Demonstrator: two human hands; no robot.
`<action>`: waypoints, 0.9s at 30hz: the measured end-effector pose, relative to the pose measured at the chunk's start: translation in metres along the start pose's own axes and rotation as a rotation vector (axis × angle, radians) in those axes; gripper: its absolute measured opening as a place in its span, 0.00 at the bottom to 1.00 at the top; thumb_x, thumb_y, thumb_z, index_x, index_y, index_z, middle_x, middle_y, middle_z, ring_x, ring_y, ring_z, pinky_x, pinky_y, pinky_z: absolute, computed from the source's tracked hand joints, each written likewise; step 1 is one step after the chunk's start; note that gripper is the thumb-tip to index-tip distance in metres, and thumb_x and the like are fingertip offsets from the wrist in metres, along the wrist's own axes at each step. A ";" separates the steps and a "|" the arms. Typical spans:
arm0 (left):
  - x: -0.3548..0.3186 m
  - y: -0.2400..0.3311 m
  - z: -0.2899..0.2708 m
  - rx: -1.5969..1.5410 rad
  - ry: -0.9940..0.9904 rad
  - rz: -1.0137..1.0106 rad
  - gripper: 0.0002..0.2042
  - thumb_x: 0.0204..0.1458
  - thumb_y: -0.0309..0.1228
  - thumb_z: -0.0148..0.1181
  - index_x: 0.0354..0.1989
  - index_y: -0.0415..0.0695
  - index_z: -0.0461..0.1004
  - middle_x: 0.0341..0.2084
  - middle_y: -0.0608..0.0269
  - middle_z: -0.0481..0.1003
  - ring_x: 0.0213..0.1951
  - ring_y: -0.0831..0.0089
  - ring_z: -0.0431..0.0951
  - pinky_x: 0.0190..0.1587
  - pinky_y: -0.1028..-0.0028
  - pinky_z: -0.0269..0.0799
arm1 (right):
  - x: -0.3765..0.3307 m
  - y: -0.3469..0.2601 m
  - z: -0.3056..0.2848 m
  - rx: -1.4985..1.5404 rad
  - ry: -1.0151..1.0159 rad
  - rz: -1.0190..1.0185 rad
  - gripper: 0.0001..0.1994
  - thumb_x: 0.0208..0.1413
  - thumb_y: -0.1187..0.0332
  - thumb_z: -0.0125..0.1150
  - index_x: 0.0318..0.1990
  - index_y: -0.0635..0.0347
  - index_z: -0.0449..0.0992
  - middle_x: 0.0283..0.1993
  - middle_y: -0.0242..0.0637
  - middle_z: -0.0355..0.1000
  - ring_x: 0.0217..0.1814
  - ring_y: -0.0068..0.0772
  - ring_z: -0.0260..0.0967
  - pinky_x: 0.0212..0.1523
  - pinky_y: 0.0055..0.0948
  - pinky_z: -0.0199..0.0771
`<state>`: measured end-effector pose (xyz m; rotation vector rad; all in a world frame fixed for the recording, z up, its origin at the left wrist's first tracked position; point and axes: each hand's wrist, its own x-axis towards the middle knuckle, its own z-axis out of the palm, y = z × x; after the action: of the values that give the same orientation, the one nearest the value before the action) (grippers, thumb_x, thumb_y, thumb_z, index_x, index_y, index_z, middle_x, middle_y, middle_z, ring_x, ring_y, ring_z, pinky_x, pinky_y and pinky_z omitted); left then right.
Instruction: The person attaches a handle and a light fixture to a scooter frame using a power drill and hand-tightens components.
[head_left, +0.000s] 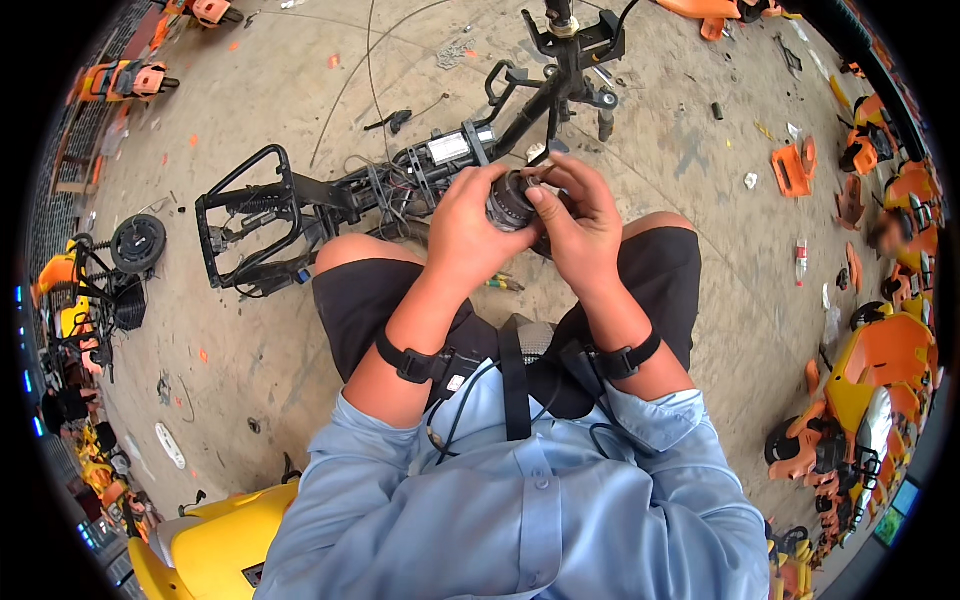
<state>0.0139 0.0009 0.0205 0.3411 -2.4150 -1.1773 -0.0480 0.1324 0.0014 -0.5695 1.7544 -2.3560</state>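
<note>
Hands, two, on one dark round part (511,201) above the knees.
Left hand (468,228) wraps it from the side; right hand (580,220) pinches its front, fingers curled. One black scooter frame (330,200) lies just beyond.

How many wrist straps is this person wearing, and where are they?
2. One black wrist strap sits on the left forearm, below the left hand. The other black wrist strap is on the right forearm, below the right hand. Both hands hold a dark round part.
</note>
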 end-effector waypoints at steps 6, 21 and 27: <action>0.003 0.003 -0.004 -0.003 -0.008 0.006 0.30 0.36 0.37 0.78 0.51 0.44 0.75 0.42 0.57 0.77 0.45 0.55 0.80 0.47 0.61 0.78 | 0.015 -0.012 -0.007 0.091 -0.085 0.196 0.15 0.63 0.71 0.66 0.55 0.66 0.76 0.48 0.39 0.78 0.48 0.24 0.74 0.47 0.22 0.75; 0.002 0.010 -0.005 0.086 -0.055 0.061 0.28 0.34 0.36 0.80 0.48 0.43 0.78 0.41 0.57 0.78 0.44 0.56 0.81 0.46 0.64 0.78 | 0.015 -0.014 -0.011 0.209 0.022 0.169 0.06 0.58 0.78 0.67 0.41 0.71 0.83 0.48 0.44 0.78 0.51 0.32 0.74 0.53 0.29 0.74; 0.003 0.009 -0.009 0.085 -0.079 0.066 0.29 0.35 0.37 0.79 0.48 0.42 0.77 0.41 0.57 0.78 0.44 0.56 0.80 0.48 0.63 0.77 | 0.018 -0.019 -0.014 0.098 -0.007 0.223 0.07 0.58 0.77 0.67 0.42 0.69 0.83 0.48 0.42 0.79 0.50 0.30 0.74 0.53 0.28 0.73</action>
<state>0.0154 -0.0003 0.0335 0.2425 -2.5297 -1.0807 -0.0674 0.1444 0.0200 -0.3469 1.5961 -2.2668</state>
